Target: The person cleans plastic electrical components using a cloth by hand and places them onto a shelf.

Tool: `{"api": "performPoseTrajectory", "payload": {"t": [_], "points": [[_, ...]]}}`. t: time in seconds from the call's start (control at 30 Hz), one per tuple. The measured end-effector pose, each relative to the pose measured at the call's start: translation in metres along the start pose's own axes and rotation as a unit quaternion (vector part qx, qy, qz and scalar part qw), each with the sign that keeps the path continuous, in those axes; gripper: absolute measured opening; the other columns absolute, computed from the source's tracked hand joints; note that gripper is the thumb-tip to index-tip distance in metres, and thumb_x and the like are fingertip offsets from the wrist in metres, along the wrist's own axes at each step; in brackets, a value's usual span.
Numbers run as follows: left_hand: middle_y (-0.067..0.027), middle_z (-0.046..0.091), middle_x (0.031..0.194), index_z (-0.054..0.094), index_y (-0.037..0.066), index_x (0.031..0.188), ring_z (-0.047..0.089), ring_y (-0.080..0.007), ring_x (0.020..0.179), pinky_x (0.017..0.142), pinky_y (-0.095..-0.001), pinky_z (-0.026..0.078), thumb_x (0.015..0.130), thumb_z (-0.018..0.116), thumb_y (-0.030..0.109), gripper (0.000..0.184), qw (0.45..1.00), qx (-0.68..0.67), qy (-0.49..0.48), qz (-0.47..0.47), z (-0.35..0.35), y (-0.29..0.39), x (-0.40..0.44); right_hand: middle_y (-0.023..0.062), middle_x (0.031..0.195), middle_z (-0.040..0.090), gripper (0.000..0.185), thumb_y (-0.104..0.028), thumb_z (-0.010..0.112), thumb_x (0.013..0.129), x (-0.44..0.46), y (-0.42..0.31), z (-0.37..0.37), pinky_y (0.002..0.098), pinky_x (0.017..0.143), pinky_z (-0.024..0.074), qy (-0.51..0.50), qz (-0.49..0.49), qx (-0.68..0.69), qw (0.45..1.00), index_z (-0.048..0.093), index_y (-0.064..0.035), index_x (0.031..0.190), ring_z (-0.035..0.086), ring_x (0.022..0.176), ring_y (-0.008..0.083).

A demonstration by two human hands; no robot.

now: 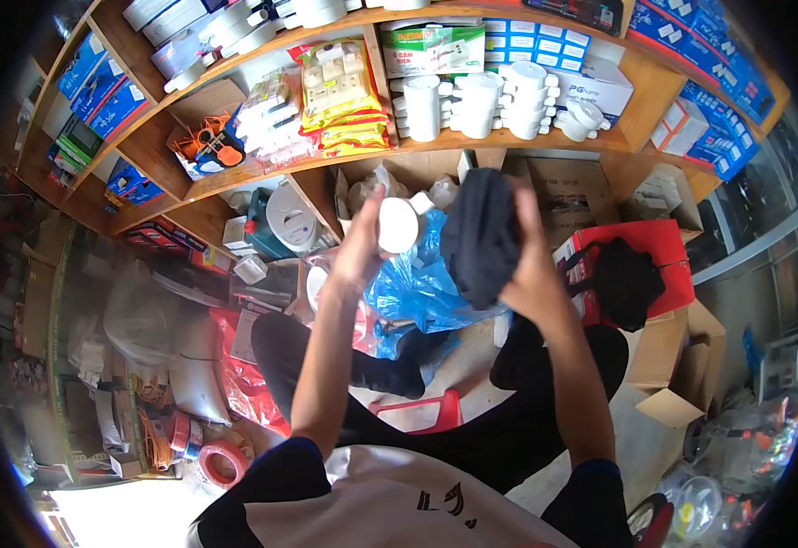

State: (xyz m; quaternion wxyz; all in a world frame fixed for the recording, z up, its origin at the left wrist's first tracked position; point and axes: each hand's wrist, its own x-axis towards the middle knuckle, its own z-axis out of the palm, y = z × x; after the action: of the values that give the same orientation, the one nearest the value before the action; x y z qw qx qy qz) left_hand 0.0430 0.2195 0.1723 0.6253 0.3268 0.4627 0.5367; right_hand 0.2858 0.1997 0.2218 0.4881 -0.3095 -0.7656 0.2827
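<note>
My left hand (360, 245) is raised in front of the shelves, its fingers closed round a white round fitting (398, 226) with a small side stub. To its right, my right hand (529, 247) grips a black cloth bundle (481, 239) by its right side; motion blurs the fingers. The two held things are apart. Behind and below them lies a blue plastic bag (422, 288). Stacks of similar white fittings (479, 105) stand on the shelf above.
A wooden shelf (262, 169) holds boxes and packets. At right are a red box (677, 265) with a black bag (625, 283) and an open carton (682, 361). A red stool (426, 416) is between my legs. Pink coils (223, 463) lie at lower left.
</note>
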Motion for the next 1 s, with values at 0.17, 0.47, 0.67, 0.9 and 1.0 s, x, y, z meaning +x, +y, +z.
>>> {"api": "performPoseTrajectory", "payload": {"t": [0.17, 0.47, 0.67, 0.9, 1.0], "points": [[0.0051, 0.063, 0.077, 0.071, 0.005, 0.093, 0.052, -0.0027, 0.067, 0.061, -0.0231, 0.041, 0.110, 0.046, 0.050, 0.054, 0.997, 0.018, -0.021, 0.076, 0.035, -0.005, -0.034, 0.0323, 0.124, 0.057, 0.071, -0.003, 0.070, 0.078, 0.002, -0.002, 0.029, 0.0482, 0.099, 0.0491, 0.003, -0.004, -0.065, 0.998, 0.039, 0.0028, 0.142, 0.058, 0.117, 0.0518], [-0.0032, 0.056, 0.105, 0.064, -0.005, 0.097, 0.054, -0.0101, 0.094, 0.081, -0.0256, 0.045, 0.099, 0.072, 0.038, 0.043, 0.940, 0.183, -0.157, 0.240, 0.049, 0.040, -0.065, 0.0259, 0.090, 0.068, 0.038, -0.001, 0.066, 0.078, 0.011, -0.019, 0.011, 0.0497, 0.075, 0.0539, -0.020, 0.016, -0.085, 0.996, 0.059, -0.0017, 0.116, 0.065, 0.090, 0.0490], [0.0009, 0.061, 0.093, 0.067, 0.000, 0.101, 0.056, -0.0067, 0.083, 0.075, -0.0242, 0.047, 0.099, 0.072, 0.037, 0.037, 0.941, 0.203, -0.135, 0.236, 0.054, 0.049, -0.071, 0.0286, 0.096, 0.069, 0.026, 0.001, 0.059, 0.089, 0.009, -0.013, 0.018, 0.0435, 0.078, 0.0553, -0.010, 0.022, 0.043, 0.999, 0.059, 0.0018, 0.115, 0.065, 0.097, 0.0499], [-0.0008, 0.069, 0.088, 0.070, 0.003, 0.102, 0.064, -0.0072, 0.078, 0.071, -0.0257, 0.055, 0.098, 0.072, 0.038, 0.035, 0.973, 0.146, -0.120, 0.132, 0.039, 0.052, -0.074, 0.0207, 0.119, 0.064, 0.033, -0.001, 0.058, 0.095, 0.003, -0.009, 0.025, 0.0372, 0.097, 0.0497, -0.039, 0.046, 0.087, 0.994, 0.058, 0.0043, 0.127, 0.065, 0.113, 0.0335], [-0.0027, 0.069, 0.083, 0.070, 0.002, 0.098, 0.067, -0.0094, 0.073, 0.061, -0.0272, 0.059, 0.099, 0.071, 0.034, 0.032, 0.978, 0.101, -0.120, 0.140, 0.040, 0.049, -0.077, 0.0199, 0.121, 0.064, 0.039, 0.005, 0.055, 0.092, 0.003, -0.010, 0.023, 0.0354, 0.101, 0.0485, -0.048, 0.066, 0.095, 0.992, 0.056, 0.0061, 0.130, 0.065, 0.116, 0.0289]]}}
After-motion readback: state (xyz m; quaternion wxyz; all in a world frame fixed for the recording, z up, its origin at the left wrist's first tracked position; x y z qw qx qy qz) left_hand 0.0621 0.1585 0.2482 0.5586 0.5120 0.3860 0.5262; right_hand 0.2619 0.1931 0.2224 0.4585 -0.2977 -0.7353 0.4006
